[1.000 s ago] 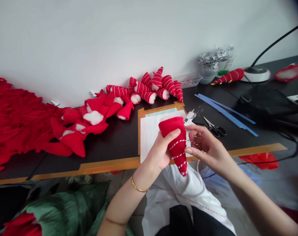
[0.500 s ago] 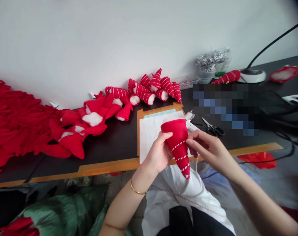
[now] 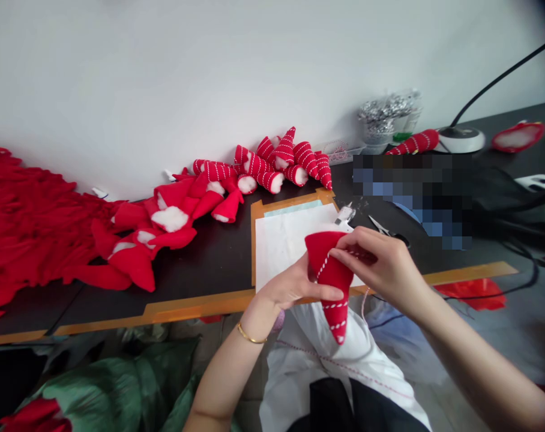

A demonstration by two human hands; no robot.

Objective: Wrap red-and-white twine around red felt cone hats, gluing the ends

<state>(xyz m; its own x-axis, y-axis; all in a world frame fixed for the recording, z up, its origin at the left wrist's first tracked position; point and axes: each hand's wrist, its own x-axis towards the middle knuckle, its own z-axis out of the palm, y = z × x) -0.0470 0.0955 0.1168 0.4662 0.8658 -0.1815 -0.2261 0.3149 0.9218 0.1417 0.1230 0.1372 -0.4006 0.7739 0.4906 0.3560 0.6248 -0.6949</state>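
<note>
The left hand [image 3: 290,285] cups a red felt cone [image 3: 331,282] from below, fingers loosely spread; the right hand [image 3: 380,264] pinches its wide end between thumb and fingers, with red-and-white twine [image 3: 334,305] stitched down the felt. The cone sits over a white paper sheet [image 3: 286,252]'s near edge, tip toward six o'clock — scissors [image 3: 387,227] at two o'clock, stuffed felt cones [image 3: 258,168] at eleven, a heap of red felt [image 3: 29,222] at nine.

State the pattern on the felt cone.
Red felt cone, spiralled with red-and-white twine; clearest in the head view.
</note>
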